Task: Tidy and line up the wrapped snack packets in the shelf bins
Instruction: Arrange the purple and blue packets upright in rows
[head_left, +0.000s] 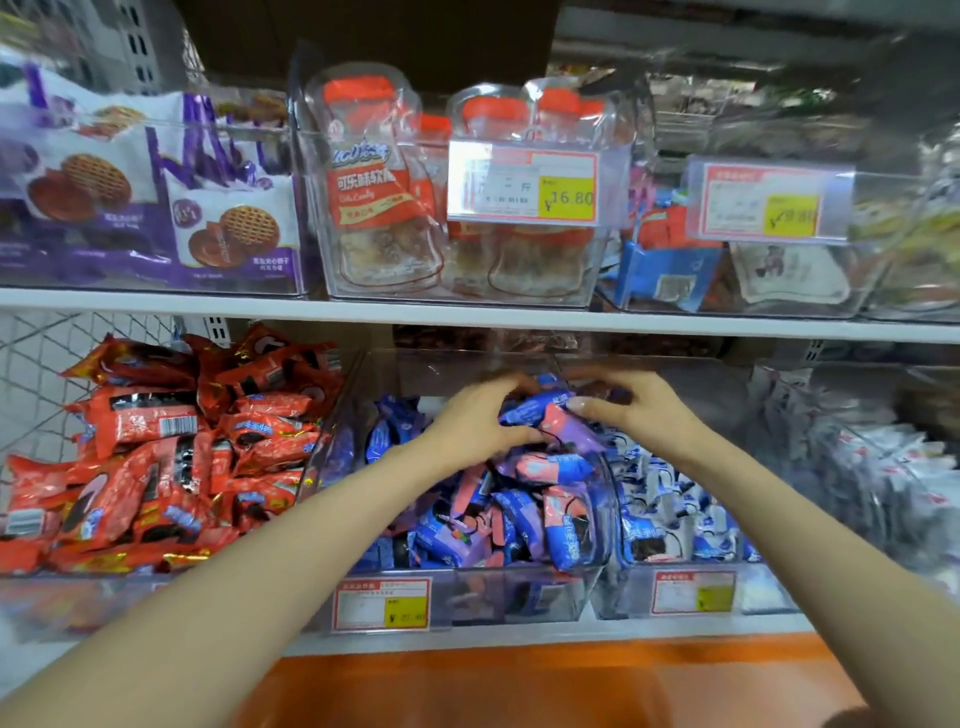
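**Q:** Two hands enter the middle bin (519, 592) on the lower shelf. What does each hold?

**A:** The left hand (475, 423) curls round a blue-and-pink packet (545, 415) on top of the bin's heap. The right hand (631, 410) lays its fingertips on the same packet, and whether it pinches cannot be told.

**Q:** What surrounds or obstructs them?

**A:** Red packets (156, 457) fill the wire basket (41, 353) at left, and blue-and-white packets (675, 519) fill the bin at right. The upper shelf edge (467, 312), bearing cola-candy pouches (374, 192), overhangs both hands.
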